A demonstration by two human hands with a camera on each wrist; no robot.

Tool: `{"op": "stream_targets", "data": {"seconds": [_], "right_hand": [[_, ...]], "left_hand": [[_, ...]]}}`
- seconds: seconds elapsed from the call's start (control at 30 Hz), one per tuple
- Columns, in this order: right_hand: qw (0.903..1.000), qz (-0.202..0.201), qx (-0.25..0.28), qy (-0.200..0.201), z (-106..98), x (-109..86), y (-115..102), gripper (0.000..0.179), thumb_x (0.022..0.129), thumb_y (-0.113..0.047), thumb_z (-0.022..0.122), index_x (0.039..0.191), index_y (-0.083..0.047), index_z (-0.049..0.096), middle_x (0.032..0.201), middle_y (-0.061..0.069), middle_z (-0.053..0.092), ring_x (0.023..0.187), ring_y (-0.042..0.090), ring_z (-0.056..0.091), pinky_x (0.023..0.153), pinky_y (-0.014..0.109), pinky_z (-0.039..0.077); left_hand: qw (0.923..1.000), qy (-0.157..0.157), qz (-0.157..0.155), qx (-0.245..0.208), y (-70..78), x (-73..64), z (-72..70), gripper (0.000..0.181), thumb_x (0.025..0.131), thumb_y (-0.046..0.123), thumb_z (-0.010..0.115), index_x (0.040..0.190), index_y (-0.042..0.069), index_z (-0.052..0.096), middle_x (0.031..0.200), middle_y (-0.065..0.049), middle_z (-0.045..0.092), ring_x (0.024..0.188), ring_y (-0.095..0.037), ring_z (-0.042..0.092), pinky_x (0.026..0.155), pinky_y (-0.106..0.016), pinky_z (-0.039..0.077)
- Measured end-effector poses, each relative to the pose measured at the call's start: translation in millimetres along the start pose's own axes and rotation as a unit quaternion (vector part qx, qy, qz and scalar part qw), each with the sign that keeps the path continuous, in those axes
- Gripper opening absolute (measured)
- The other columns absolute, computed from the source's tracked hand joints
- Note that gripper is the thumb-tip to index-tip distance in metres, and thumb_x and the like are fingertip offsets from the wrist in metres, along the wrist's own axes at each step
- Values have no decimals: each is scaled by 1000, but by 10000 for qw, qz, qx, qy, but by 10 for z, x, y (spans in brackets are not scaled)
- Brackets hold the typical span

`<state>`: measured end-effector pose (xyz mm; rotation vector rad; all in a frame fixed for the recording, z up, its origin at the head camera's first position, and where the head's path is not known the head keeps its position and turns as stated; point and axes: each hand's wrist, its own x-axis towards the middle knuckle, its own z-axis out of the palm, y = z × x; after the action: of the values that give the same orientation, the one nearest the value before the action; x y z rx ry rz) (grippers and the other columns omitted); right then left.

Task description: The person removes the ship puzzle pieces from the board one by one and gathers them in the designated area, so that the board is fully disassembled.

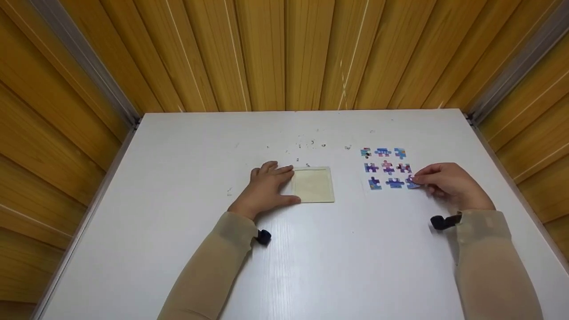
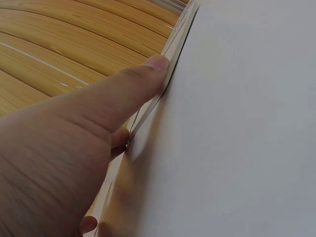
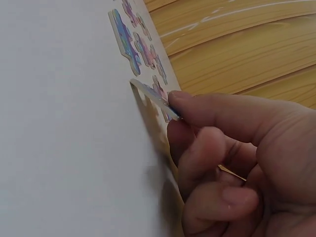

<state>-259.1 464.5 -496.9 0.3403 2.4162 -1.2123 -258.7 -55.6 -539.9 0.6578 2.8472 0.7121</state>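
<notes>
A shallow square puzzle tray, pale cream with a raised rim, lies in the middle of the table. My left hand rests at its left side, with the thumb on the near corner and a finger at the far corner. In the left wrist view the straight thumb touches the tray's rim. My right hand pinches a purple-blue jigsaw piece between thumb and finger. One side of that piece is tilted up from the table. Its place is the near right corner of a group of jigsaw pieces.
The grouped pieces stand in three rows with small gaps, right of the tray. Small dark marks dot the white table behind the tray. Yellow wood-patterned panels rise along its back and sides.
</notes>
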Motion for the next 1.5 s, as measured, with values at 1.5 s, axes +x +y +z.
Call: {"op": "stream_targets", "data": {"seconds": [1.5], "right_hand": [[9984, 11, -339, 462, 61, 23, -49, 59, 108, -54, 73, 146, -9, 68, 120, 2, 66, 110, 23, 56, 85, 25, 55]], "left_hand": [[9982, 475, 237, 274, 5, -16, 48, 84, 93, 69, 81, 163, 25, 64, 172, 7, 58, 167, -29, 41, 132, -64, 28]]}}
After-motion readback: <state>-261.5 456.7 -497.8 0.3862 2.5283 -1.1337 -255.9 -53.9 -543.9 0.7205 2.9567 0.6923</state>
